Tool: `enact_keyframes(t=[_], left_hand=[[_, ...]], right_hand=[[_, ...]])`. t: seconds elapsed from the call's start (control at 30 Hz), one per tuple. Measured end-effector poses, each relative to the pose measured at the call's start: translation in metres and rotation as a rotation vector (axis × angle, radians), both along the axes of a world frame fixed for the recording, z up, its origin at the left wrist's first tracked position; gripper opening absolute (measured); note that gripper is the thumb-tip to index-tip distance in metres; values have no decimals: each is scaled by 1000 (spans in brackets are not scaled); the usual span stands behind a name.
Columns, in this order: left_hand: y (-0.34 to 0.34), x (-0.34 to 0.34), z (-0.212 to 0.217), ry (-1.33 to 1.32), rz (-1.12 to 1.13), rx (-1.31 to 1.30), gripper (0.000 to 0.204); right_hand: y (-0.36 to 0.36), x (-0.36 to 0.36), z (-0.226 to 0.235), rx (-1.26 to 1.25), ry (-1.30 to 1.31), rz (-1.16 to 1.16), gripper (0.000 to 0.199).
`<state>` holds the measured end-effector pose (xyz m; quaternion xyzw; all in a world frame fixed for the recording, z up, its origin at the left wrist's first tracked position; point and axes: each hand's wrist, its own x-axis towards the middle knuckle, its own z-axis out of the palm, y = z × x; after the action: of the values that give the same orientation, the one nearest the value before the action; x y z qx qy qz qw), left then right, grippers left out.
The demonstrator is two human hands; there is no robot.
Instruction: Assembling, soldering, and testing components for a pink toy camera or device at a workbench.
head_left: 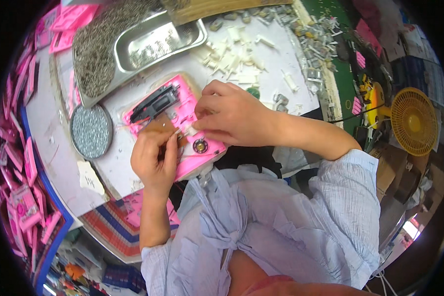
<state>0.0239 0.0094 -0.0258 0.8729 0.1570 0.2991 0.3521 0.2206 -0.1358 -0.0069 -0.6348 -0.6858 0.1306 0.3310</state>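
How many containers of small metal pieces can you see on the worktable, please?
3: a large metal tray at the upper left, a rectangular steel pan at its right, and a round dish left of the pink plastic housing. More could be hidden under the cardboard.

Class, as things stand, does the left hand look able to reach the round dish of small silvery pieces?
Probably yes: only white tabletop shows between the left hand and the round dish, though that hand seems busy over the pink plastic casing.
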Motion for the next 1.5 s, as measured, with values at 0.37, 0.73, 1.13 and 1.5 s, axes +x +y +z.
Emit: enact_keyframes(t=[0.37, 0.73, 1.13, 1.5], left_hand=[[12, 14, 27, 70, -134, -83, 22], [0, 102, 72, 134, -569, 79, 17], [-12, 144, 77, 281, -531, -474, 20], [24, 272, 64, 381, -680, -23, 19]], right_hand=[[-34, 197, -11, -148, -640, -568, 25], [-48, 41, 47, -136, 231, -259, 20], [-60, 43, 37, 184, 588, -465, 36], [-92, 78, 22, 347, 1128, -664, 43]])
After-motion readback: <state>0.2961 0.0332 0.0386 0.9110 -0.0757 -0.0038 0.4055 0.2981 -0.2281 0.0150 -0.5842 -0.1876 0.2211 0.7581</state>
